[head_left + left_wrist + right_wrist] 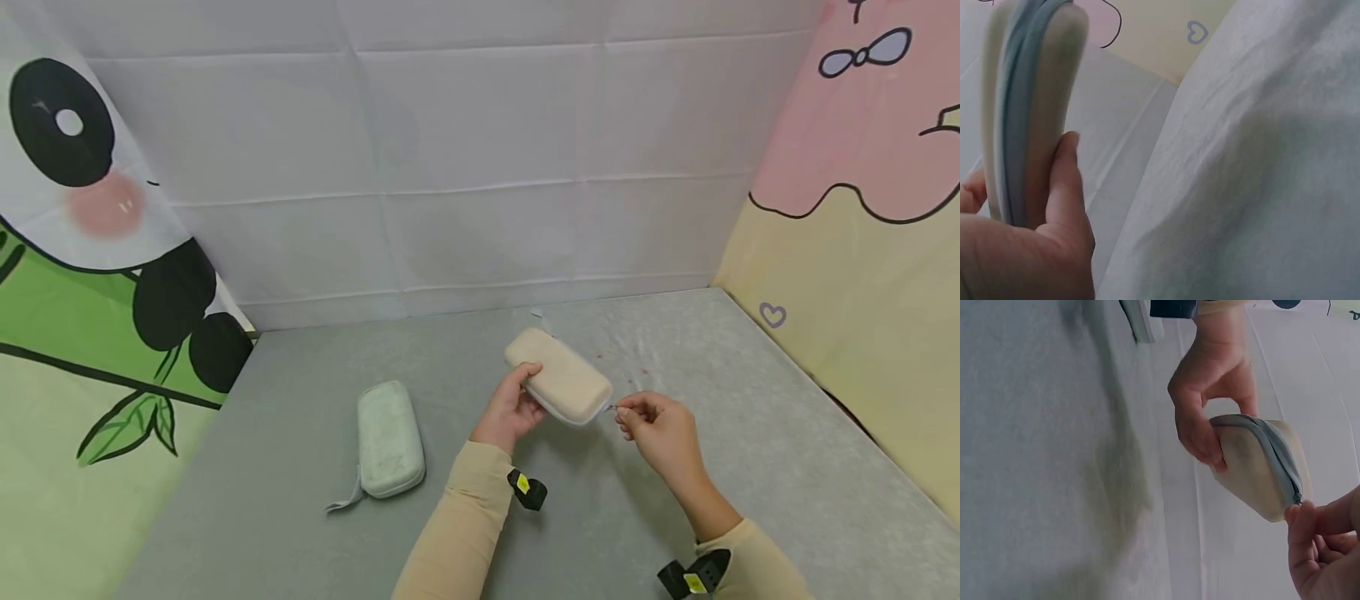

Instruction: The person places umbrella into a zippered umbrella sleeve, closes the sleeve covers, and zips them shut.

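A beige oblong zip case [561, 377] is held above the grey table [300, 533]. My left hand [512, 408] grips its near left side, thumb on top; in the left wrist view the case [1025, 94] stands edge-on with its grey zip band, thumb [1065, 181] pressed on it. My right hand [651, 425] pinches the zip pull at the case's right end. The right wrist view shows the case [1257, 465], the left hand [1210, 394] round it, and my right fingers [1310, 531] at the zipper's end. A pale green case [387, 439] lies flat to the left.
The pale green case has a grey strap [343, 500] trailing toward the front. White cloth backs the table, a panda-print cloth [82, 250] hangs at the left and a pink and yellow cloth [862, 250] at the right.
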`<state>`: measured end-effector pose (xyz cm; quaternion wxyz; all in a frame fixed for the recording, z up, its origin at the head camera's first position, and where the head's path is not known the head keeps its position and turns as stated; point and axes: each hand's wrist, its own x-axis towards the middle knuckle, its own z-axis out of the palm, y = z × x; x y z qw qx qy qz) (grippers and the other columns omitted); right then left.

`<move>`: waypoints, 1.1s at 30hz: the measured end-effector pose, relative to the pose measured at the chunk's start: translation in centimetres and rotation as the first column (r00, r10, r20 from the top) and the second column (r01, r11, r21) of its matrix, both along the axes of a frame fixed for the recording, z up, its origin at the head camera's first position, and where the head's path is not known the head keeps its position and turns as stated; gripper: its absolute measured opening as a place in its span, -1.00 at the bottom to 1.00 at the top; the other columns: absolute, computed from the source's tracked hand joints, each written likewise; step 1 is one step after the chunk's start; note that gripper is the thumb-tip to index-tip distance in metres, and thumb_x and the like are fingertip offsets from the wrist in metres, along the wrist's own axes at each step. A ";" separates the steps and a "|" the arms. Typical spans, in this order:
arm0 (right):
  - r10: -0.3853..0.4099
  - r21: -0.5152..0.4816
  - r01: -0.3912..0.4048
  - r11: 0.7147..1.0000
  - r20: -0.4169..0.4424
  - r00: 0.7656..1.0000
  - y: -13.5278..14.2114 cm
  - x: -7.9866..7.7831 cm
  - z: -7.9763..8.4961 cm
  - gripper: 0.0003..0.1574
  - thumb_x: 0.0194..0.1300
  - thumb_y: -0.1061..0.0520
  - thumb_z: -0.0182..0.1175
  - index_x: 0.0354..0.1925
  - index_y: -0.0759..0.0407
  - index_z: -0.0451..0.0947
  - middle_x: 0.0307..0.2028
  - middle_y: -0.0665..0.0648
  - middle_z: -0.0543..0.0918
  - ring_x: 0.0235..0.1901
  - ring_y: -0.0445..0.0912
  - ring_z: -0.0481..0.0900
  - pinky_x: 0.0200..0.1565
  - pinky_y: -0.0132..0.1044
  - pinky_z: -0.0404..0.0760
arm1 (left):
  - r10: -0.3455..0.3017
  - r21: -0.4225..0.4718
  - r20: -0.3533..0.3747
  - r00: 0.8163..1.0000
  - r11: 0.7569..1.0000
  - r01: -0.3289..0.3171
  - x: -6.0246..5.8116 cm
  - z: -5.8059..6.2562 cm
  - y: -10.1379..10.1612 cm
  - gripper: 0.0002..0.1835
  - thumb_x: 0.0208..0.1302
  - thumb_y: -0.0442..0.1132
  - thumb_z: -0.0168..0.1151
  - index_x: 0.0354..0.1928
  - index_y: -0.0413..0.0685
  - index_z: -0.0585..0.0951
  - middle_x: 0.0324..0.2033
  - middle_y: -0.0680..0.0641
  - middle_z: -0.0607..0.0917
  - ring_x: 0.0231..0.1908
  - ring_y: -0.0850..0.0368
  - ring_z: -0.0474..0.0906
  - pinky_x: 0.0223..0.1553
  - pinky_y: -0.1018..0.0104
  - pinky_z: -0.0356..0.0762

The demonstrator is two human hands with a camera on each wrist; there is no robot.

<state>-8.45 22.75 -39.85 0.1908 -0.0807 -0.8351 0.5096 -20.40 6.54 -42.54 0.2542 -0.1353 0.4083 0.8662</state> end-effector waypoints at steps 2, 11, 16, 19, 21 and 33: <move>-0.015 0.002 0.015 1.000 0.011 1.000 0.5 -0.1 0.1 -0.94 0.19 0.37 0.19 -0.37 0.40 0.59 -0.50 0.23 0.63 -0.54 -0.01 0.60 -0.50 -0.37 0.56 | -0.029 -0.026 -0.004 1.000 0.999 0.029 0.0 0.1 -0.2 -0.30 0.10 -0.25 0.29 0.25 -0.18 0.20 0.04 -0.31 0.47 0.06 -0.13 0.45 0.05 0.09 0.39; -0.031 -0.041 0.032 0.999 0.028 0.999 0.9 -0.5 0.1 -0.92 0.19 0.38 0.18 -0.36 0.44 0.58 -0.50 0.24 0.64 -0.54 -0.08 0.60 -0.49 -0.34 0.58 | -0.010 -0.064 -0.089 0.996 0.998 0.004 0.0 0.2 -0.2 -0.48 0.12 -0.28 0.29 0.10 -0.21 0.34 -0.18 -0.24 0.59 -0.12 -0.07 0.58 -0.07 0.08 0.47; -0.043 -0.043 0.044 0.998 0.022 0.999 0.8 -0.6 -0.3 -0.93 0.19 0.38 0.18 -0.37 0.44 0.58 -0.52 0.23 0.64 -0.53 -0.02 0.61 -0.49 -0.31 0.59 | 0.025 -0.066 -0.100 0.995 0.997 -0.032 0.1 0.2 0.0 -0.45 0.10 -0.27 0.32 0.12 -0.18 0.33 -0.23 -0.20 0.61 -0.21 -0.03 0.62 -0.20 0.14 0.55; -0.050 -0.045 0.051 0.998 0.015 0.999 0.7 -0.7 -0.5 -0.93 0.18 0.39 0.18 -0.38 0.44 0.58 -0.52 0.22 0.64 -0.56 -0.04 0.60 -0.51 -0.33 0.57 | 0.039 -0.061 -0.099 0.994 0.997 -0.045 0.2 0.2 0.0 -0.43 0.10 -0.27 0.33 0.13 -0.17 0.32 -0.22 -0.19 0.61 -0.23 -0.01 0.62 -0.27 0.19 0.57; -0.052 -0.047 0.053 0.997 0.008 0.999 0.6 -0.7 -0.5 -0.94 0.17 0.40 0.18 -0.39 0.45 0.58 -0.53 0.22 0.63 -0.57 -0.07 0.59 -0.52 -0.35 0.57 | 0.052 -0.056 -0.099 0.994 0.997 -0.057 0.2 0.3 0.1 -0.42 0.09 -0.28 0.33 0.13 -0.18 0.31 -0.22 -0.20 0.61 -0.24 -0.02 0.62 -0.28 0.19 0.57; -0.056 -0.062 0.056 0.996 0.011 0.998 0.1 -0.5 -0.6 -0.93 0.17 0.40 0.18 -0.40 0.43 0.59 -0.54 0.22 0.64 -0.57 -0.04 0.59 -0.52 -0.34 0.57 | 0.141 -0.038 -0.072 0.987 0.989 -0.144 0.4 0.3 0.6 -0.38 0.05 -0.32 0.36 0.14 -0.18 0.28 -0.21 -0.24 0.62 -0.24 -0.06 0.63 -0.28 0.13 0.57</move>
